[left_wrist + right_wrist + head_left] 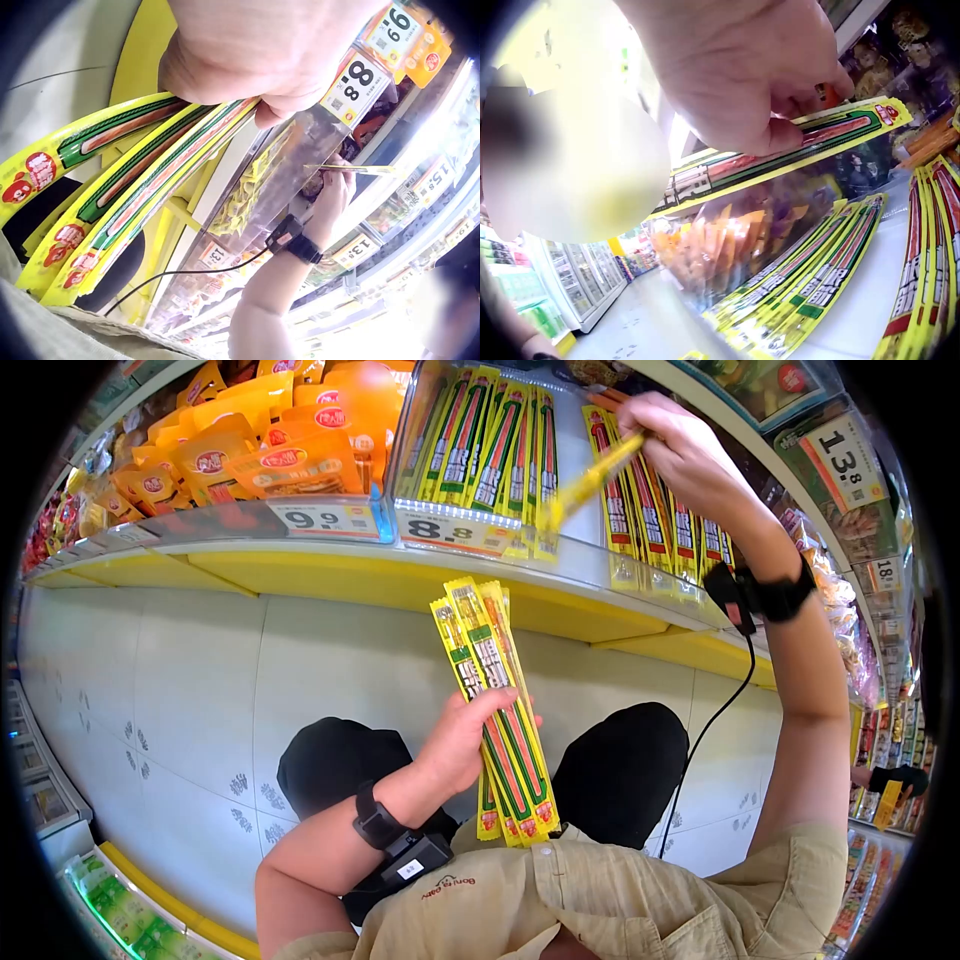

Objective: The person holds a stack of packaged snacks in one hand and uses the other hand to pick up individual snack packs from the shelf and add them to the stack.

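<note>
My left hand (450, 748) grips a small bundle of long, thin yellow-and-green snack stick packets (520, 760), thumb across their front, low before the shelf. In the left wrist view their lower ends (139, 176) fan out below the hand. Over the shelf, my right hand (682, 452) pinches one more snack stick packet (597, 482), held slanted and blurred in the head view. Its green stripe shows in the right wrist view, where the packet (832, 139) lies between thumb and fingers. Below it, similar green-striped packets (485, 455) fill a clear bin, beside red-striped packets (655, 525).
Orange snack bags (275, 445) are heaped left of the bin, above a 9.9 price tag (322, 518). An 8.8 tag (455, 532) marks the green packets. Along the shelf front runs a clear lip with a yellow ledge (320, 582) below. A cable (715, 710) hangs from my right wrist.
</note>
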`<state>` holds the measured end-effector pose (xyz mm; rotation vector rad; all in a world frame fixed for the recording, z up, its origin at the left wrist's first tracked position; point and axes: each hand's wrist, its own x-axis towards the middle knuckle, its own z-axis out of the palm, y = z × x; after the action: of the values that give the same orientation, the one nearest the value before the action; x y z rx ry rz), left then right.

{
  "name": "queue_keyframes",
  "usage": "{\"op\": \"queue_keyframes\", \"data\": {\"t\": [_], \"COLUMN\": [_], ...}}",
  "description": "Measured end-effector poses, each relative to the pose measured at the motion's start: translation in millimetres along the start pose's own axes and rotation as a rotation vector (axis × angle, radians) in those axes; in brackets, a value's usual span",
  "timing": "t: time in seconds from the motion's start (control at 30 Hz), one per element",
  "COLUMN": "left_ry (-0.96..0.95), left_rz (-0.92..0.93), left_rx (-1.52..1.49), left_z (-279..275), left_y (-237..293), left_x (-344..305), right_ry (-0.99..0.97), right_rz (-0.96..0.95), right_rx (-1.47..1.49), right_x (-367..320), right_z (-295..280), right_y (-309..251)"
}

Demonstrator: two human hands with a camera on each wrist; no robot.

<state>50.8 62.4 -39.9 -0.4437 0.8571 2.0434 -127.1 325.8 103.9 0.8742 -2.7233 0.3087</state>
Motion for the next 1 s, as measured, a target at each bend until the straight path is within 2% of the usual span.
{"op": "queue_keyframes", "data": {"t": [0.03, 0.1, 0.13, 0.17, 0.23, 0.3, 0.33, 0.37, 0.43, 0.53, 0.63, 0.67, 0.7, 0.77, 0.87, 1.0], "left_ry": [-0.01, -0.007, -0.011, -0.016, -0.021, -0.029, -0.029, -0.031, -0.036, -0.052, -0.066, -0.068, -0.066, -0.06, -0.057, -0.052], "left_rz": [0.004, 0.006, 0.009, 0.011, 0.011, 0.011, 0.003, 0.007, 0.012, 0.034, 0.04, 0.038, 0.04, 0.045, 0.036, 0.037], "left_rx": [0.006, 0.007, 0.011, 0.016, 0.01, 0.001, 0.001, 0.001, -0.004, -0.006, 0.006, 0.01, 0.014, 0.022, 0.028, 0.032], "left_z": [0, 0, 0, 0, -1, -3, -2, -3, -3, -4, -8, -8, -8, -7, -5, -4], "left_y": [-1, 0, 0, 0, 0, 0, 2, 4, 5, 6, 7, 7, 7, 7, 6, 5], "left_x": [0, -1, -1, -1, 0, 2, 0, 0, 0, 0, 2, 3, 2, 2, 1, -2], "right_ry": [0.048, -0.161, -0.157, -0.16, -0.09, -0.108, -0.035, -0.143, -0.092, -0.101, -0.432, -0.449, -0.555, -0.643, -0.573, -0.604], "right_rz": [-0.016, 0.29, 0.25, 0.339, 0.169, 0.211, 0.113, 0.107, 0.044, 0.103, 0.518, 0.546, 0.613, 0.611, 0.674, 0.749], "right_rx": [-0.005, 0.049, 0.008, -0.077, -0.141, -0.154, -0.138, -0.129, -0.104, -0.065, 0.066, 0.146, 0.121, -0.009, 0.136, 0.23], "right_x": [10, 35, 48, 54, 70, 82, 87, 93, 91, 89, 89, 84, 83, 80, 76, 68], "right_z": [8, 11, 15, 18, 30, 52, 62, 68, 63, 64, 51, 61, 56, 55, 57, 65], "right_y": [13, 19, 20, 19, 28, 30, 29, 30, 12, 14, -2, 7, -3, -12, -4, 6]}}
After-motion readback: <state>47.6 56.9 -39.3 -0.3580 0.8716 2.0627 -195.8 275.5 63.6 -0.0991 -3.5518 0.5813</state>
